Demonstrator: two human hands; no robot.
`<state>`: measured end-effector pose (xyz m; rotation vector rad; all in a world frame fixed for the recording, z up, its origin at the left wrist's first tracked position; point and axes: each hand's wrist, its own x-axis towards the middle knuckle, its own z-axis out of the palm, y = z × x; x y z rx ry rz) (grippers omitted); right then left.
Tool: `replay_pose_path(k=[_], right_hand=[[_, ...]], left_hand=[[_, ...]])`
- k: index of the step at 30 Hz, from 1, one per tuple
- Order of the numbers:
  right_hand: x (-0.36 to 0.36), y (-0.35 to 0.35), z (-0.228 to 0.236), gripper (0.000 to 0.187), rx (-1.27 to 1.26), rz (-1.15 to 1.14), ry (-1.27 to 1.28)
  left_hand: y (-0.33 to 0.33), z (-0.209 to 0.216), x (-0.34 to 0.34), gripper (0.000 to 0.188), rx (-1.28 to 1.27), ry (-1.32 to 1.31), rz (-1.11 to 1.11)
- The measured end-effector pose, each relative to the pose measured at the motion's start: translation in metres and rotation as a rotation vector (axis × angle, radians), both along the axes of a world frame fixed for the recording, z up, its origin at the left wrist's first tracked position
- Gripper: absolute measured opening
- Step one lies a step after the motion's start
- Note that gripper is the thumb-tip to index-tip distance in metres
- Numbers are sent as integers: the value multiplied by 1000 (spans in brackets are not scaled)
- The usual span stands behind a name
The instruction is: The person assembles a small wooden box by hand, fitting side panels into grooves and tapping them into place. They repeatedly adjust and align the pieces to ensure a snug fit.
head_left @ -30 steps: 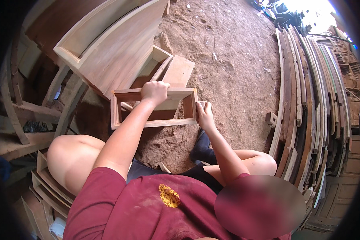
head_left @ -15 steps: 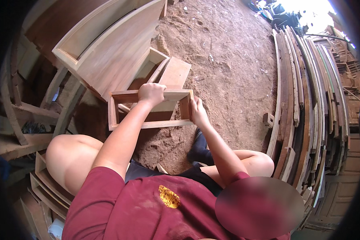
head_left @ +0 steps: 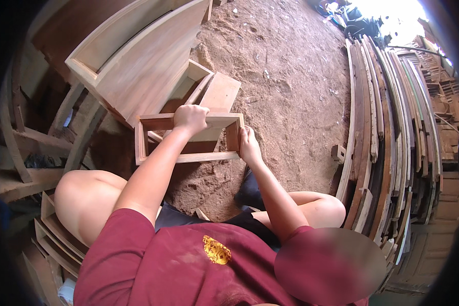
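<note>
A rectangular, open-centred wooden frame (head_left: pixel 209 157) is held in front of me over the dirt floor. My left hand (head_left: pixel 190 120) is closed over its far rail, left of the middle, with the forearm crossing above the frame. At the right end, my right hand (head_left: pixel 250 146) grips the outer side, fingers near the far corner and palm beside the end piece. Through the opening, part of a light board and the shaded ground can be seen. Just beyond the frame, a pale flat board (head_left: pixel 222 92) leans against a small wooden box (head_left: pixel 199 70).
A large wooden cabinet or drawer piece (head_left: pixel 143 64) stands at the far left. Stacked long planks (head_left: pixel 362 132) line the right side, with a small block (head_left: pixel 338 153) beside them. More wooden pieces (head_left: pixel 61 232) lie by my left knee. Sandy dirt floor (head_left: pixel 285 76) stretches ahead.
My right hand has slipped slightly nearer along the frame's right end. My left hand keeps its hold on the far rail, and the whole view has shifted a little.
</note>
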<state>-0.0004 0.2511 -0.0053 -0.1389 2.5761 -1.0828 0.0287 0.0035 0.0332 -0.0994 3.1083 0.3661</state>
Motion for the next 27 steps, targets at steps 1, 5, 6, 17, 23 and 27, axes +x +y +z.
replay_pose_path(k=[1,5,6,17,23,27], right_hand=[[-10,0,-3,60,0,32,52],[-61,-23,-2,59,-95,20,120],[-69,-25,4,59,-139,-7,111],[-52,-19,13,60,-48,-14,109],[-31,-2,-10,60,-15,123,247],[-15,4,-14,59,-104,-38,-6]], left_hand=[[2,2,0,21,-4,-7,-18],[7,6,-3,25,-14,21,-12],[9,10,-5,23,-11,15,-19],[8,-13,-1,14,-11,126,-40],[0,-22,0,12,-3,126,5],[1,-21,4,12,-9,158,-19]])
